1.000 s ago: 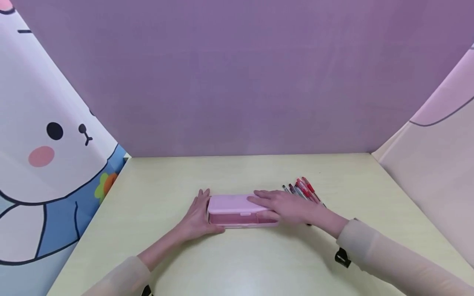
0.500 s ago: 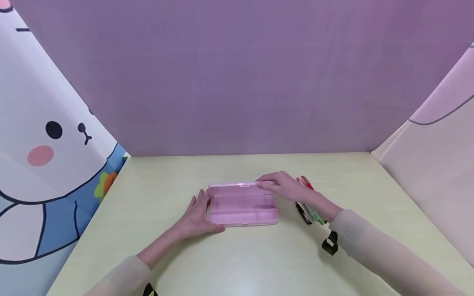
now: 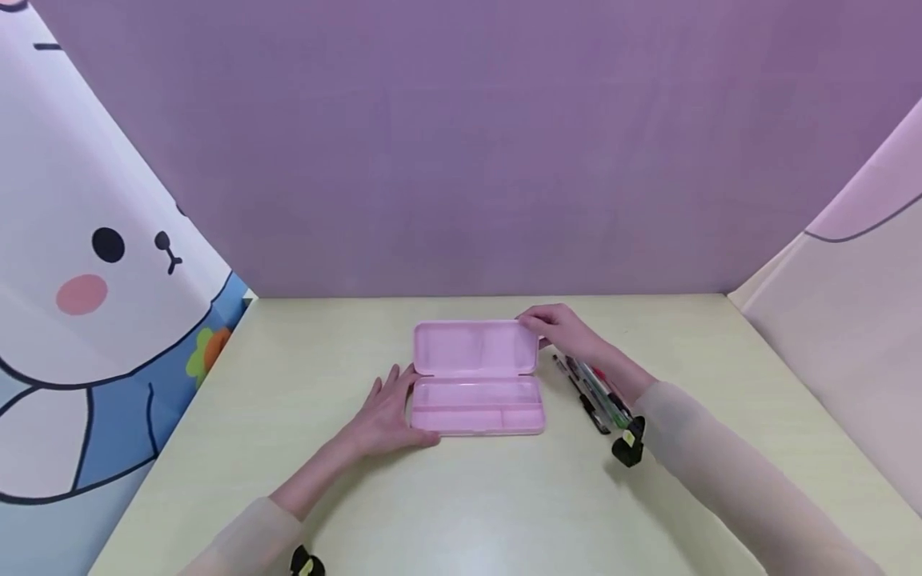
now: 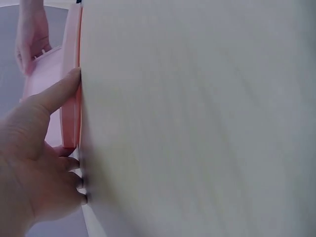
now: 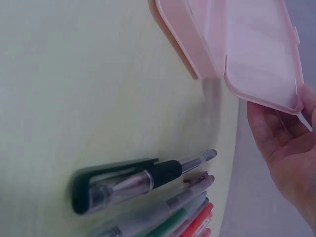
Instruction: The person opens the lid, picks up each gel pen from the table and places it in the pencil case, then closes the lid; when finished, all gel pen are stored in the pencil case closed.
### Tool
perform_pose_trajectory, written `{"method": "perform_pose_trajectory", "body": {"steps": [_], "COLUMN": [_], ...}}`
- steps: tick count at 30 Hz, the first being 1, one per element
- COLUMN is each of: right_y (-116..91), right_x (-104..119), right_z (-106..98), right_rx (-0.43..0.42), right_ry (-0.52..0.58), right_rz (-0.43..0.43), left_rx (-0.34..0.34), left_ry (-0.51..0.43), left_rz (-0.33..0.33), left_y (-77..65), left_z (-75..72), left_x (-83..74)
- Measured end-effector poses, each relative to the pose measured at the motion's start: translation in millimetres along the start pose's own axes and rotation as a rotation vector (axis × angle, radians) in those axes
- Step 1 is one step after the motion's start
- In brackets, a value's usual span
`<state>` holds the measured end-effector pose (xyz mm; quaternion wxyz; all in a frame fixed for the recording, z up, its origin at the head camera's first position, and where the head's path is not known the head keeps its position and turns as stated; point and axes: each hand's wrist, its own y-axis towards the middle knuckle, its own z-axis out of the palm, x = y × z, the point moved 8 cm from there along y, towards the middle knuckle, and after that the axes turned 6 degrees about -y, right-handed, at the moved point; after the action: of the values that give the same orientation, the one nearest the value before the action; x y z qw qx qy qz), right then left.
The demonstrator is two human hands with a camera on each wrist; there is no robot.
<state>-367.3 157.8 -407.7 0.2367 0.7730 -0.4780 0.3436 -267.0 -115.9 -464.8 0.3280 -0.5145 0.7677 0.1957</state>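
A pink plastic pencil case point(image 3: 454, 390) stands with its lid raised on the table, and its divided tray holds nothing. My left hand point(image 3: 385, 418) holds the case's left end: in the left wrist view the thumb point(image 4: 64, 89) presses the front wall, while the other fingers lie round the end. At the lid's upper right corner, my right hand point(image 3: 567, 332) pinches the edge of the lid point(image 3: 471, 348). The right wrist view shows the fingers behind that lid corner point(image 5: 266, 94); part of the hand is cut off there.
Several pens point(image 3: 594, 396) lie in a loose bunch right of the case, beneath the right forearm. One in front is clear with a black grip point(image 5: 165, 174). A purple panel point(image 3: 461, 160) rises behind the pale table point(image 3: 461, 504).
The lid has swung up and back from nearly closed, showing the tray. My right hand moved up and back with it. The left hand stays at the left end.
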Motion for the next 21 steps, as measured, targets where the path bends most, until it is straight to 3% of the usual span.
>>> {"method": "perform_pose_trajectory", "body": {"steps": [9, 21], "right_y": [8.3, 5.4], "right_x": [-9.5, -4.3], "right_z": [0.4, 0.1], "right_rx": [0.012, 0.059], "right_ry": [0.023, 0.006], "right_rz": [0.079, 0.088], "left_rx": [0.019, 0.044], "left_ry": [-0.025, -0.011], "left_rz": [-0.054, -0.094], "left_y": [3.0, 2.6], "left_z": [1.9, -2.5], "left_x": [0.3, -8.2]}}
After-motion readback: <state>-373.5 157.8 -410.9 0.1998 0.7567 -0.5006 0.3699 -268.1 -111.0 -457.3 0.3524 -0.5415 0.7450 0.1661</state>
